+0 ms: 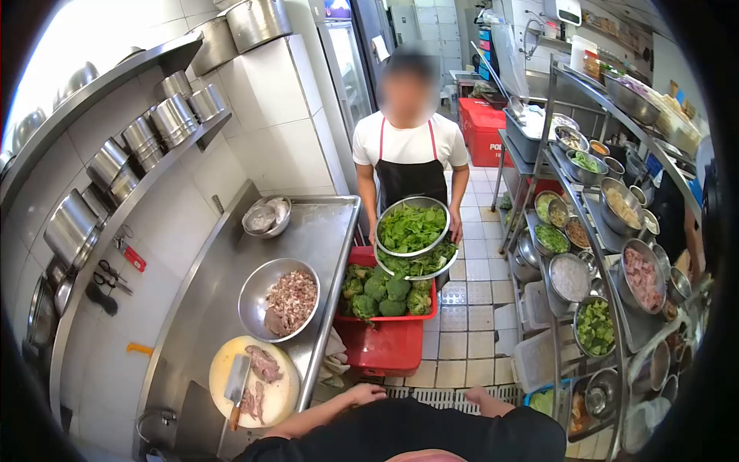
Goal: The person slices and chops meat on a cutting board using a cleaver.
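My left hand [366,394] is low in front of my body, beside the counter's front edge and a cloth [335,358]. My right hand [483,399] hangs lower right, only partly visible above my dark shirt. Nothing shows in either hand, and the fingers of both are too small to make out. On the counter nearby, a cleaver [237,380] with a wooden handle lies on a round cutting board [219,362] beside pieces of raw meat [264,363]. Behind the board stands a metal bowl [252,296] of chopped meat [292,300].
Facing me, a person [412,138] in a black apron holds two bowls of leafy greens [414,229]. Below them is a red crate [419,304] of broccoli [381,291]. Shelves [554,165] with many food bowls line the right. Pots [73,223] fill the left wall shelves.
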`<action>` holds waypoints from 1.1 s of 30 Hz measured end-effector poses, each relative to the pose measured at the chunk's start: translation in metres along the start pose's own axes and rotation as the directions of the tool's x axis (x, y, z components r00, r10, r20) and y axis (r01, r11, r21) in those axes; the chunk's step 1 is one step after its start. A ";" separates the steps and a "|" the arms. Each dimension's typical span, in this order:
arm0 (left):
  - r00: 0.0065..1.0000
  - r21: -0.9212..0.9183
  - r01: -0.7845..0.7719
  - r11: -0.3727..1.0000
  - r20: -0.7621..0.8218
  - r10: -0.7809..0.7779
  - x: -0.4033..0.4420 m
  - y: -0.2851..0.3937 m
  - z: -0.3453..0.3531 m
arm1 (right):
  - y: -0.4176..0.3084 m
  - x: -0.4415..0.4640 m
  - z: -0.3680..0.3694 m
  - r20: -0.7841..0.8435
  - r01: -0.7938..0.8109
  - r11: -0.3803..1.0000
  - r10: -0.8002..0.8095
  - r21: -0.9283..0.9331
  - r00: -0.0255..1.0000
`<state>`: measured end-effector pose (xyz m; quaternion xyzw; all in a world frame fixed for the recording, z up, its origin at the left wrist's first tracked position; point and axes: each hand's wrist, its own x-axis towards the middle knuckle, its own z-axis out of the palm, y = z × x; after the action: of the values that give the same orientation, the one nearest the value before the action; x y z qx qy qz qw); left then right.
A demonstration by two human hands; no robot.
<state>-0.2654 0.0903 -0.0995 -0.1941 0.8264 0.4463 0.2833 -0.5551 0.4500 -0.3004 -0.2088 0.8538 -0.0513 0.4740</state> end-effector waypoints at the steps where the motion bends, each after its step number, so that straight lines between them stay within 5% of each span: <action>1: 0.991 -0.067 0.013 0.998 0.133 -0.004 0.001 -0.012 0.016 | -0.010 0.017 0.005 -0.011 0.091 0.994 -0.092 -0.058 0.996; 4: 0.937 -0.184 -0.037 0.982 0.336 0.098 -0.020 -0.049 0.039 | -0.052 0.015 -0.006 -0.056 0.209 0.975 -0.213 -0.074 0.975; 8: 0.904 -0.231 -0.041 0.972 0.406 0.135 -0.048 -0.075 0.039 | -0.067 0.011 0.011 -0.089 0.221 0.949 -0.205 0.224 0.975; 11: 0.901 -0.240 -0.050 0.969 0.409 0.148 -0.057 -0.086 0.042 | -0.049 0.017 0.033 -0.058 0.267 0.960 -0.272 -0.090 0.960; 12: 0.904 -0.241 -0.054 0.969 0.401 0.150 -0.058 -0.089 0.044 | -0.017 0.050 0.056 0.232 0.555 0.515 -0.561 -0.654 0.794; 15: 0.911 -0.251 -0.062 0.966 0.380 0.158 -0.065 -0.101 0.052 | 0.023 0.050 0.085 0.279 0.440 0.768 -0.344 -0.465 0.897; 17: 0.915 -0.263 -0.069 0.962 0.367 0.166 -0.070 -0.106 0.055 | 0.030 0.027 0.086 0.234 0.177 0.945 -0.112 -0.276 0.966; 21: 0.917 -0.280 -0.074 0.957 0.358 0.175 -0.077 -0.114 0.058 | 0.016 -0.049 0.057 0.158 -0.144 0.952 0.103 0.271 0.982; 22: 0.918 -0.284 -0.078 0.956 0.353 0.180 -0.080 -0.114 0.059 | 0.062 0.020 0.097 0.282 -0.053 0.999 0.053 -0.006 0.958; 25: 0.927 -0.291 -0.093 0.952 0.324 0.189 -0.085 -0.121 0.068 | 0.058 0.036 0.081 0.398 0.261 0.891 -0.101 -0.372 0.912; 26: 0.930 -0.290 -0.101 0.952 0.311 0.193 -0.086 -0.125 0.070 | 0.051 0.028 0.073 0.281 0.154 0.941 -0.067 -0.302 0.957; 30: 0.940 -0.231 -0.101 0.968 0.298 0.169 -0.099 -0.120 0.055 | 0.015 0.019 0.023 0.268 0.424 0.691 -0.329 -0.586 0.906; 32: 0.981 -0.216 0.089 0.972 0.189 -0.048 -0.126 -0.081 0.019 | -0.002 0.020 0.000 0.309 0.445 0.683 -0.321 -0.579 0.895; 33: 0.979 -0.218 0.184 0.959 0.132 -0.158 -0.144 -0.055 -0.001 | 0.013 0.046 0.013 0.122 0.343 0.818 -0.324 -0.463 0.938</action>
<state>-0.1238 0.0703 -0.0411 -0.2705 0.7321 0.5227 0.3430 -0.5697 0.4449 -0.3470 -0.4660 0.7809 0.0824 0.4077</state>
